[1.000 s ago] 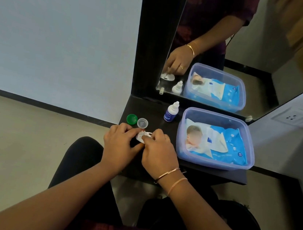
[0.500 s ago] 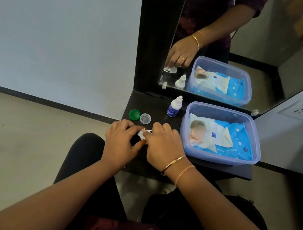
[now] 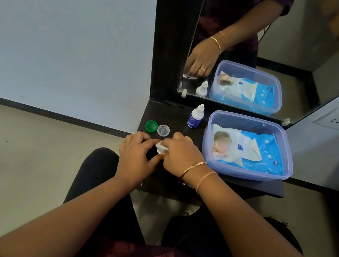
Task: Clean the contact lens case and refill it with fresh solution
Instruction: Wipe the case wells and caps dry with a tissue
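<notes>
My left hand (image 3: 136, 158) and my right hand (image 3: 179, 154) meet at the front left of the black shelf (image 3: 244, 184). Between their fingertips shows a small white piece (image 3: 161, 146), a crumpled wipe pressed on the white lens case. The hands hide most of the case. Its two caps lie loose just behind the hands: a green cap (image 3: 151, 126) and a clear grey cap (image 3: 163, 130). The solution bottle (image 3: 195, 117), white with a blue label and its cap on, stands upright further back.
A clear blue plastic box (image 3: 246, 174) holding a blue pack of wet wipes fills the right of the shelf. A mirror (image 3: 291, 36) rises behind the shelf. A wall socket (image 3: 337, 120) is at the right. My knees are below the shelf's front edge.
Both hands stay together on the white piece, and the fingers have shifted slightly on it. The camera has tilted, so the scene sits a little higher in view.
</notes>
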